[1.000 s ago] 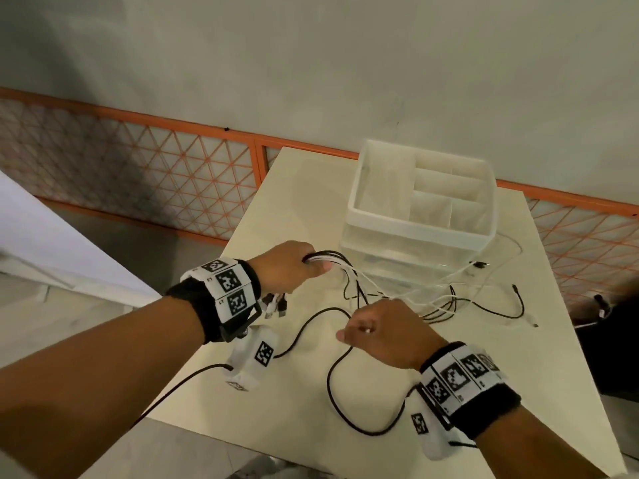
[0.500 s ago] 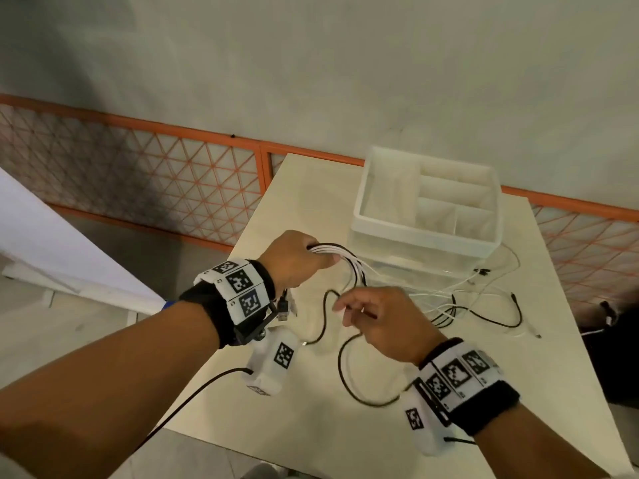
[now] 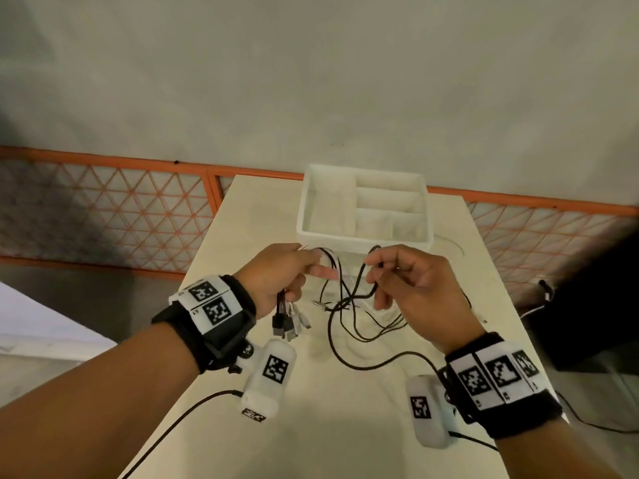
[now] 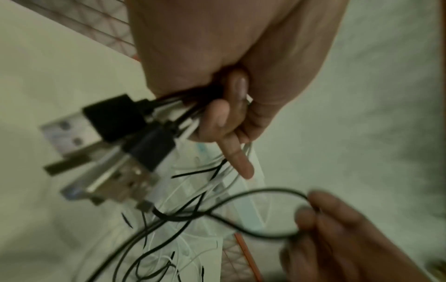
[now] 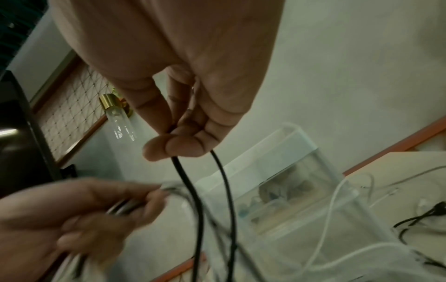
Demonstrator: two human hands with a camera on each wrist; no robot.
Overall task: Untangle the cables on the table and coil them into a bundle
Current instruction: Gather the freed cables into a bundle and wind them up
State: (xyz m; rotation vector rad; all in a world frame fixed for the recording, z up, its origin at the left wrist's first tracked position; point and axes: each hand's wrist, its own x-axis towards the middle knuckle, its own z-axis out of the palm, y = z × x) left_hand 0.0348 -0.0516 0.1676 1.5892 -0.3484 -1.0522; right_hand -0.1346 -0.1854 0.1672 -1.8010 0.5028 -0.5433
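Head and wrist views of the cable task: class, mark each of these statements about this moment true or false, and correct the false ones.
1. The left hand grips a bunch of cables with USB plugs hanging out below it. True.
2. The right hand is empty. False: it pinches a loop of black cable.
3. The white divided bin stands on the table beyond the hands. True.
4. All cables are already coiled inside the bin. False: its compartments look empty, and cables lie loose on the table.
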